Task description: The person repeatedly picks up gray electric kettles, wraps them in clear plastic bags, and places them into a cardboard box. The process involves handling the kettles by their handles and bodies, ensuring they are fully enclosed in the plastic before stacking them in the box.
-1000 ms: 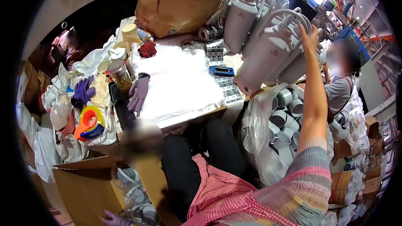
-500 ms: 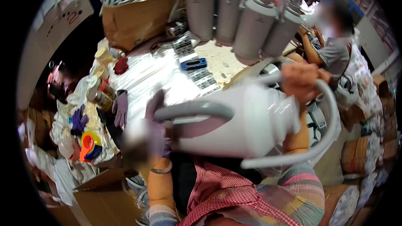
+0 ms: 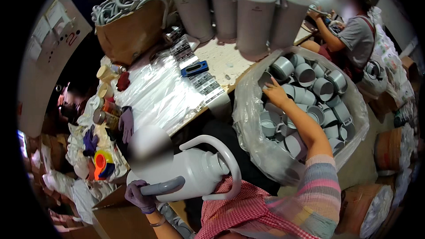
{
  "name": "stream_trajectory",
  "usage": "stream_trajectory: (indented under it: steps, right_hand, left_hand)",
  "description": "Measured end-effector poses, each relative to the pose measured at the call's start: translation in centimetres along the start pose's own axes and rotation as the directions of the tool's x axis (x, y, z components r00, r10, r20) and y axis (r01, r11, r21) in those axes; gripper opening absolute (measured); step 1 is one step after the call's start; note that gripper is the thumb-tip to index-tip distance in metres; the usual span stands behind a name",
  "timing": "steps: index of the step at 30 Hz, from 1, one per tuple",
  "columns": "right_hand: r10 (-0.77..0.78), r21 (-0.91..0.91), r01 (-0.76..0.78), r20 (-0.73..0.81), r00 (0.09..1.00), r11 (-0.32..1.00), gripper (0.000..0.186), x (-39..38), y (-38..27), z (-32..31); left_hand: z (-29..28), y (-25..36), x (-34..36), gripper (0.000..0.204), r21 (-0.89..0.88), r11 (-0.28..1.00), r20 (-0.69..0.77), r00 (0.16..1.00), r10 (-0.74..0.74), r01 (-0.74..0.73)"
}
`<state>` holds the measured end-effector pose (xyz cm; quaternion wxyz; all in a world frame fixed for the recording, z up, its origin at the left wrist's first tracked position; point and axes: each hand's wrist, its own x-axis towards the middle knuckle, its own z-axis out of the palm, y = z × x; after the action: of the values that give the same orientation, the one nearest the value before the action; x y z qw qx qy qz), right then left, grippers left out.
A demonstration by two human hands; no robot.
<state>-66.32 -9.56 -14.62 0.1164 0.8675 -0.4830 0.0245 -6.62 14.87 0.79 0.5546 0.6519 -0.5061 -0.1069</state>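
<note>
My left hand [image 3: 141, 196], in a purple glove, is closed round the dark grey side handle [image 3: 163, 186] of a large light grey vacuum jug [image 3: 188, 175]. The jug lies tilted on its side before my apron, its uncovered mouth toward the right and its carrying handle [image 3: 234, 168] swung round the neck. My bare right hand [image 3: 276, 94] reaches into a clear plastic bag [image 3: 248, 128] full of grey cup-shaped lids [image 3: 305, 74]. Its fingers are apart, at a lid [image 3: 265, 79] by the bag's left side. A pale round blur hides part of the jug's body.
Several grey jugs [image 3: 255, 17] stand at the table's back. Left of them is a brown carton [image 3: 130, 35] of grey handles. Plastic sheets [image 3: 155, 93], a blue tool [image 3: 195, 68] and orange tape dispenser [image 3: 101, 163] lie nearby. A co-worker [image 3: 354, 35] sits at the far right.
The jug has come down and left, toward my lap, still in my left hand. My right hand has let go of its carrying handle and moved into the bag of lids.
</note>
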Motion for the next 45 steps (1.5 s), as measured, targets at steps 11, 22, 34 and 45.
stream_trajectory:
  steps: [11,22,34,45]
  right_hand:
    - [0.196,0.436,0.016,0.371,0.908,-0.9,0.097,-3.4,-15.7,-17.2]
    - [-0.008,0.595,-0.366,0.517,0.856,-0.716,0.024,3.8,-31.0,-16.9]
    - [0.33,0.819,-0.134,0.367,0.87,-0.558,0.053,4.4,-34.0,-15.7]
    - [0.261,0.935,-0.001,-0.097,0.96,0.353,0.028,9.3,-26.4,-14.7]
  left_hand:
    - [-3.7,-2.2,-0.9,0.034,0.343,0.912,-0.045,0.966,0.255,-0.224]
    - [-4.8,-0.2,-3.9,0.026,-0.154,0.986,-0.228,0.968,-0.103,0.068]
    - [-9.0,-1.5,2.6,0.024,-0.243,0.891,-0.251,0.912,0.323,-0.383]
    - [-1.4,4.9,9.4,0.011,-0.403,0.768,0.074,0.818,0.57,-0.498]
